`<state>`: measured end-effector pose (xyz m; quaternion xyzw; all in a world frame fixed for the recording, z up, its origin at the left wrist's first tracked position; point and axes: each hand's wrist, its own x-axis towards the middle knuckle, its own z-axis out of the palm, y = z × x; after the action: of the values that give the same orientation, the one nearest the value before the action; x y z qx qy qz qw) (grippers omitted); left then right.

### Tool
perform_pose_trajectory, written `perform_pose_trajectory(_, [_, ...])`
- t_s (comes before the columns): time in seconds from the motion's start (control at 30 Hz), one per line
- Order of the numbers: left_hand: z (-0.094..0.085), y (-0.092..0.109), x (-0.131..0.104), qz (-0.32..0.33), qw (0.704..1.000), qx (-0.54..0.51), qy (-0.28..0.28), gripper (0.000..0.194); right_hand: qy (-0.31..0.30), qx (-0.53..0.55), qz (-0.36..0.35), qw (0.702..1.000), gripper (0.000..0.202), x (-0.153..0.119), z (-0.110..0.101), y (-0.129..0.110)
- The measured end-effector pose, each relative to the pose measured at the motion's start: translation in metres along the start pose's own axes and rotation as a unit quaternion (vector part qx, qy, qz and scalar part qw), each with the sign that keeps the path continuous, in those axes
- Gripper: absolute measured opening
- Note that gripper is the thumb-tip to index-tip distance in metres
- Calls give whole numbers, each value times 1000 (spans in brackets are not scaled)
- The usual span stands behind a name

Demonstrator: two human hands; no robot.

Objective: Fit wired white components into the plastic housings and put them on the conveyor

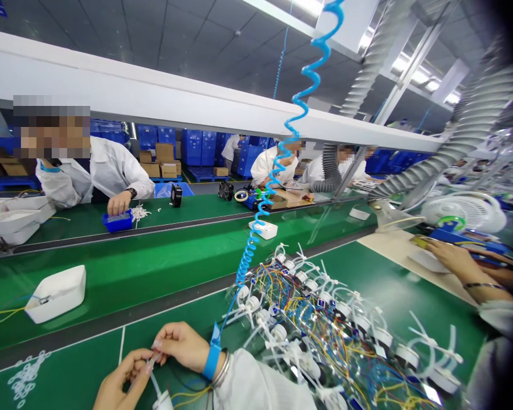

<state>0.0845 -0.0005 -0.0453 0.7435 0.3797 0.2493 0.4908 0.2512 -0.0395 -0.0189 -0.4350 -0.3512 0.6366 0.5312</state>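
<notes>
Near the bottom of the head view, my left hand (126, 378) pinches a thin translucent tube (155, 382) between thumb and fingers. My right hand (183, 347), with a blue strap on its wrist, meets it fingertip to fingertip and grips the tube's upper end. The tube runs down to a white round part (163, 401) with yellow wires, cut off by the frame's bottom edge. To the right lies a large pile of similar white parts (299, 353) with tubes and coloured wires. Small white rings (25, 378) are scattered at the lower left.
A green conveyor (154, 256) crosses behind my hands, carrying a white housing (57, 293). A coiled blue cord (265, 199) hangs down to my right wrist. Across the belt a person reaches into a blue box (118, 221). Another person's hands work at right near a white fan (464, 213).
</notes>
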Motion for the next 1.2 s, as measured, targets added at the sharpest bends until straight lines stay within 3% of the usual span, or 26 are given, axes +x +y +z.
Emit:
perform_pose_trajectory(0.5, [1,1,-1,32,999,16,30,39,4,-10,2,1000,54,1,0,1])
perform_pose_trajectory(0.83, [3,1,-1,20,999,14,28,41,0,-6,1,1000,53,1,-1,2])
perform_pose_trajectory(1.07, [1,1,-3,44,996,39,63,39,-15,-12,-2,1000,53,2,-1,4])
perform_pose_trajectory(1.2, [-3,-1,-6,60,994,41,84,38,15,-13,-3,1000,55,4,-2,6])
